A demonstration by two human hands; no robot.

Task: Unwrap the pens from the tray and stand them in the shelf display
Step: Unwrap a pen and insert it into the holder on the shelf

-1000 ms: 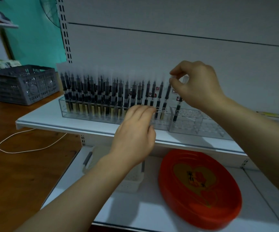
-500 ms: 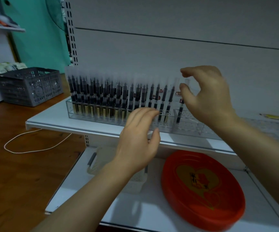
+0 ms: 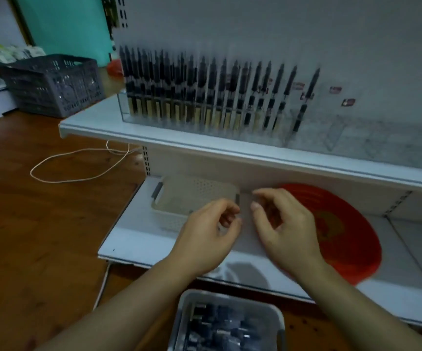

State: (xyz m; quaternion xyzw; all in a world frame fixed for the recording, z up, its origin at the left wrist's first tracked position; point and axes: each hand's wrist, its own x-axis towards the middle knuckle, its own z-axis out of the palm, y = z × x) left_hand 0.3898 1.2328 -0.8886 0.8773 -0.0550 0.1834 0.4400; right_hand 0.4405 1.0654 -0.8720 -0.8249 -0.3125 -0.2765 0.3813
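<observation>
Both hands, left hand (image 3: 206, 230) and right hand (image 3: 284, 224), hover loosely curled, thumbs facing.

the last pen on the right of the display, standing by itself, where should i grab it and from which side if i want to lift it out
Grip the lone pen on its upper dark barrel, coming from above and the right. It stands nearly upright, leaning slightly right, with its lower end down in the clear display rack, so only the top is free. Its right side is open; the nearest neighbour pens stand to its left.
</observation>
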